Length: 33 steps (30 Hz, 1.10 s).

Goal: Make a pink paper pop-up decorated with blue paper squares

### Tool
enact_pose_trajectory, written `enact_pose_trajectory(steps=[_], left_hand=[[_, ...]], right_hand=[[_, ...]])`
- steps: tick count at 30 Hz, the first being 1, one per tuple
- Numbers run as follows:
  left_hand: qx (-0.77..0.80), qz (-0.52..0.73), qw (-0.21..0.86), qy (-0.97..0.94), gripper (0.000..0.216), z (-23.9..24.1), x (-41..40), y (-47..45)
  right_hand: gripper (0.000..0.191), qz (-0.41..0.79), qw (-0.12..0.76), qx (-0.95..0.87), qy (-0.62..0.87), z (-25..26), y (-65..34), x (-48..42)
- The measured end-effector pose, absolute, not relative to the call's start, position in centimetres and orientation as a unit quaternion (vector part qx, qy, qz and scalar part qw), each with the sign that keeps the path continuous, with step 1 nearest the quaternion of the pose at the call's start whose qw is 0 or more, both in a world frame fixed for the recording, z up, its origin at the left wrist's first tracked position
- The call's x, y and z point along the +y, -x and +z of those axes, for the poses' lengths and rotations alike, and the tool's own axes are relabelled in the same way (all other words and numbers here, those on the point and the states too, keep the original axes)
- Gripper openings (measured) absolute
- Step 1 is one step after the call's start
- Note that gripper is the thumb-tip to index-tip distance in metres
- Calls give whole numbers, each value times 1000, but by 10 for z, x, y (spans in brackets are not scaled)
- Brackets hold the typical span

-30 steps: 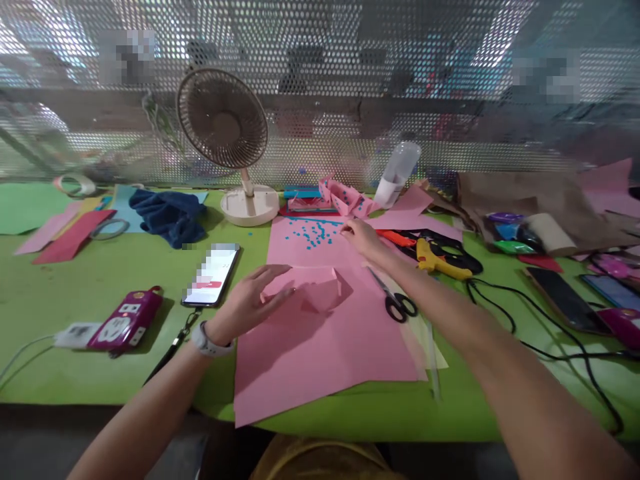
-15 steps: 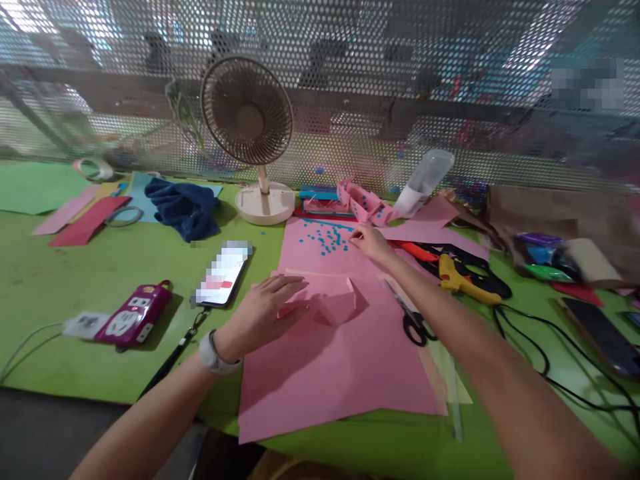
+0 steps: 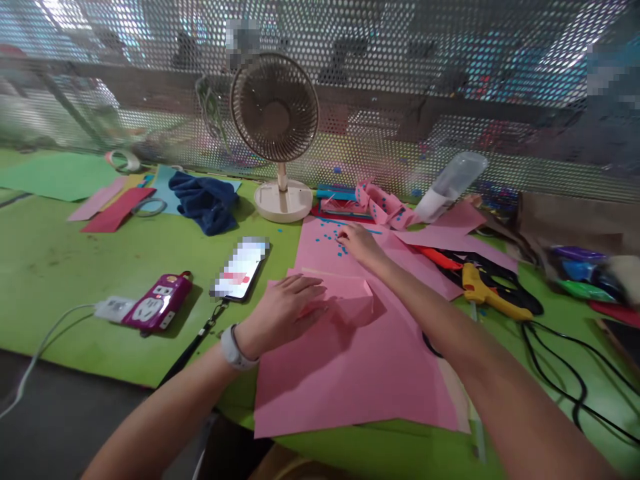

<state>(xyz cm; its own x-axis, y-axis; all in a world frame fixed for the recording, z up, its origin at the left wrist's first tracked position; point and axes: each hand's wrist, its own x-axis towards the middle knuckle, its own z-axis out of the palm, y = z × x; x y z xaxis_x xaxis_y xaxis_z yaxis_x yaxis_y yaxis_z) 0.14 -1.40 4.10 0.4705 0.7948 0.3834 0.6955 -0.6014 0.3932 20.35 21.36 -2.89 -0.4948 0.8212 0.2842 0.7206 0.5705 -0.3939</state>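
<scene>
My left hand (image 3: 287, 310) lies with its fingers stretched over the left end of a folded pink paper piece (image 3: 353, 300), thumb apart from the fingers. That piece stands slightly raised on a large pink paper sheet (image 3: 350, 387). Farther back, my right hand (image 3: 359, 241) is down among small blue paper bits (image 3: 325, 235), fingertips pinched together. Whatever is between those fingertips is too small to make out. Just behind it lies a thin blue strip (image 3: 370, 231). Scissors (image 3: 431, 345) are mostly hidden under my right forearm.
A fan (image 3: 283, 201) stands at the back, near a blue cloth (image 3: 205, 203). On the left are a phone (image 3: 243, 270) and a purple power strip (image 3: 160, 303). To the right lie a yellow glue gun (image 3: 480, 293) with a black cable and a clear bottle (image 3: 457, 183). Folded pink paper with blue dots (image 3: 383, 203) sits behind.
The view has swung left, so everything sits farther right. My right hand has moved left over the sheet, into the blue bits. My left hand stays on the folded pink paper.
</scene>
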Motion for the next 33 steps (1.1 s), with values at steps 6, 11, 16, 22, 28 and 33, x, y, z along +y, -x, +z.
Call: enact_pose_trajectory(steps=[6,11,16,22,28,33], left_hand=[[434,270,87,-855,30,39,-12,0],[438,285,102,-847,28,35,-9,2],[447,335,192,-807,29,42,-9,3],[424,436,582,-540,36,47,-10,-3],[347,438,772,-303,29,44,-7,-7],[377,429,777,-264,23,43,-5,-7]], right_hand=[[5,123,232,-851,455,-29,-201,214],[5,162,266,-822,476,-21,-201,211],[10,240,292,-788,485,-1,-207,185],[18,301,357,-810,355,40,-206,99],[17,80,309,-918,237,51,-198,48],[11,4,278,-927,251,43,-200,44]])
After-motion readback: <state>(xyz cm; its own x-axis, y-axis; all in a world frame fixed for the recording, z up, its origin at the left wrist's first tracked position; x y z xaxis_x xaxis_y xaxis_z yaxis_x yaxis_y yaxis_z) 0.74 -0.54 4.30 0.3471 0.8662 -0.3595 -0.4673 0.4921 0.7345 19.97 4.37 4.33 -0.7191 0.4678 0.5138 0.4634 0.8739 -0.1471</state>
